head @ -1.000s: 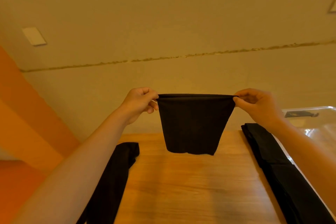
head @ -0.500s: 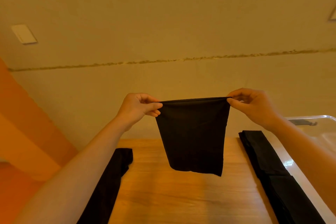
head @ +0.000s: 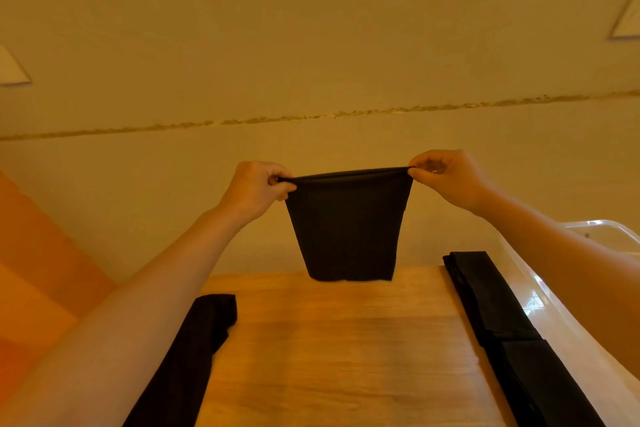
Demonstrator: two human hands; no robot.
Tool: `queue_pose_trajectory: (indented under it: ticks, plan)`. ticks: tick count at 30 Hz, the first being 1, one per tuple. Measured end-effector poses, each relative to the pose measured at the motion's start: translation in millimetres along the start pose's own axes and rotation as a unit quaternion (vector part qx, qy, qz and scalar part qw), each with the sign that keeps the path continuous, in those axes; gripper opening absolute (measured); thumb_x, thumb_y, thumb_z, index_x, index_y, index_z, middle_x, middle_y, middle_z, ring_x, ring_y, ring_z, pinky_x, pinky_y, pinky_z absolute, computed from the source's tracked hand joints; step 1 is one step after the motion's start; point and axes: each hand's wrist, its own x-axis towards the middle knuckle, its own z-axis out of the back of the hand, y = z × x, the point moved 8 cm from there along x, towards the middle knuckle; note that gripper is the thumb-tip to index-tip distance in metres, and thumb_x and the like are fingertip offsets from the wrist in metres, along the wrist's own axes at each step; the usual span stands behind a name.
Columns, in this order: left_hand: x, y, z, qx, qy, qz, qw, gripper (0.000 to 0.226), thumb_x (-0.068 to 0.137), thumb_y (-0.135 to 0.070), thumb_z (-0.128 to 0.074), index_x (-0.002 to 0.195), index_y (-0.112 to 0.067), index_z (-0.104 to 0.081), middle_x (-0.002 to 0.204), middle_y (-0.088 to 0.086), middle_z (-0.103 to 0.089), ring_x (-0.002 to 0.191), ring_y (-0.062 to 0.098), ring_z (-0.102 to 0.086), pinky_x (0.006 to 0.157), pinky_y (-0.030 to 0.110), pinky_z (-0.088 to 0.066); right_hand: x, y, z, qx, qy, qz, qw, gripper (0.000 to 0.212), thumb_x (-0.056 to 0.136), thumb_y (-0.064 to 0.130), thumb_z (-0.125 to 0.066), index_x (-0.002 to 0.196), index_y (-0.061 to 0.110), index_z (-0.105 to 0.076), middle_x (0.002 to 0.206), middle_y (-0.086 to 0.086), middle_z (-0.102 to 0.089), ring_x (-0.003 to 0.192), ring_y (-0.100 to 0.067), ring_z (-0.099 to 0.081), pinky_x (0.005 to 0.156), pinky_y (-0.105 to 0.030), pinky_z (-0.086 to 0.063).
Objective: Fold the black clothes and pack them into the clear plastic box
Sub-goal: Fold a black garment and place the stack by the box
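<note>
Our left hand (head: pixel 254 191) and right hand (head: pixel 446 178) each pinch a top corner of the black garment (head: pixel 346 225); uneven tension could skew our fold.

head-worn view, facing forward, slightly downward

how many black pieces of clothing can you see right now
3: one black garment held up by both hands, one lying left on the wooden table, one folded stack right; the stack may hold more.
</note>
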Motion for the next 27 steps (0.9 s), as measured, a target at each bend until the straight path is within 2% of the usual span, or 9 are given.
queue_pose_trajectory:
  ticks: [4, 8, 11, 14, 17, 20, 21, 24, 27]
  plan:
    - [-13, -17, 9, 0.006, -0.072, -0.089, 0.993, 0.010, 0.083, -0.004, -0.071, 0.091, -0.009, -0.074, 0.080, 0.000, -0.066, 0.069, 0.010, -0.062, 0.068, 0.018, -0.050, -12, 3, -2, 0.036, -0.056, 0.022, 0.998, 0.008, 0.091, 0.017, -0.063, 0.097, 0.020, -0.067, 0.089, 0.011, -0.066, 0.078, 0.003, -0.060, 0.064, -0.005, -0.043]
    - [-59, 3, -12, 0.053, -0.075, -0.155, 0.984, 0.008, 0.082, -0.006, -0.073, 0.089, -0.008, -0.074, 0.083, 0.001, -0.066, 0.070, 0.015, -0.060, 0.065, 0.026, -0.051, -54, -25, -27, 0.050, -0.041, 0.016, 0.998, 0.011, 0.089, 0.016, -0.065, 0.096, 0.025, -0.069, 0.094, 0.014, -0.067, 0.090, 0.003, -0.063, 0.082, -0.012, -0.046]
    - [-113, 42, -54, 0.100, -0.051, -0.135, 0.985, 0.008, 0.080, -0.008, -0.075, 0.088, -0.010, -0.073, 0.084, -0.001, -0.064, 0.070, 0.014, -0.058, 0.058, 0.027, -0.049, -102, -60, -66, 0.024, -0.004, 0.001, 1.000, 0.018, 0.088, 0.015, -0.066, 0.096, 0.031, -0.067, 0.098, 0.019, -0.065, 0.094, 0.009, -0.060, 0.085, -0.009, -0.044]
    - [-182, 89, -110, 0.120, 0.019, -0.082, 0.989, 0.017, 0.072, -0.002, -0.080, 0.084, -0.010, -0.072, 0.085, 0.000, -0.065, 0.076, 0.016, -0.063, 0.062, 0.020, -0.044, -159, -108, -119, -0.044, 0.065, -0.033, 0.996, 0.022, 0.089, 0.020, -0.065, 0.109, 0.029, -0.065, 0.107, 0.018, -0.061, 0.099, 0.009, -0.055, 0.087, -0.009, -0.042]
    - [-244, 122, -158, 0.121, 0.077, -0.039, 0.989, 0.030, 0.057, 0.000, -0.088, 0.075, -0.015, -0.069, 0.077, -0.004, -0.063, 0.072, 0.012, -0.062, 0.061, 0.016, -0.044, -220, -149, -162, -0.086, 0.115, -0.033, 0.989, 0.025, 0.086, 0.018, -0.068, 0.108, 0.031, -0.064, 0.107, 0.018, -0.061, 0.100, 0.008, -0.055, 0.090, -0.013, -0.046]
    - [-285, 131, -183, 0.138, 0.097, -0.016, 0.986, 0.034, 0.052, -0.003, -0.090, 0.072, -0.019, -0.068, 0.074, -0.006, -0.062, 0.070, 0.010, -0.062, 0.064, 0.020, -0.049, -265, -163, -183, -0.140, 0.111, 0.014, 0.984, 0.022, 0.085, 0.015, -0.070, 0.106, 0.021, -0.071, 0.106, 0.005, -0.069, 0.099, -0.007, -0.063, 0.085, -0.015, -0.047]
    - [-294, 130, -186, 0.144, 0.098, -0.017, 0.984, 0.033, 0.053, -0.004, -0.090, 0.073, -0.019, -0.068, 0.075, -0.006, -0.063, 0.070, 0.011, -0.062, 0.065, 0.023, -0.051, -275, -161, -186, -0.161, 0.102, 0.044, 0.981, 0.019, 0.087, 0.019, -0.066, 0.105, 0.018, -0.072, 0.104, 0.003, -0.071, 0.097, -0.010, -0.065, 0.083, -0.019, -0.050]
    - [-314, 130, -189, 0.166, 0.093, -0.026, 0.981, 0.030, 0.055, -0.007, -0.089, 0.075, -0.018, -0.069, 0.077, -0.004, -0.065, 0.072, 0.012, -0.063, 0.065, 0.028, -0.054, -295, -150, -188, -0.211, 0.075, 0.113, 0.968, 0.032, 0.088, 0.032, -0.048, 0.101, 0.017, -0.074, 0.099, 0.003, -0.072, 0.092, -0.013, -0.067, 0.077, -0.026, -0.056]
    - [-330, 131, -191, 0.182, 0.080, -0.048, 0.979, 0.017, 0.065, -0.011, -0.080, 0.076, -0.019, -0.069, 0.079, -0.005, -0.064, 0.073, 0.013, -0.062, 0.072, 0.022, -0.042, -309, -149, -188, -0.224, 0.063, 0.123, 0.965, 0.035, 0.088, 0.033, -0.046, 0.097, 0.015, -0.075, 0.097, 0.002, -0.073, 0.088, -0.015, -0.067, 0.073, -0.029, -0.058]
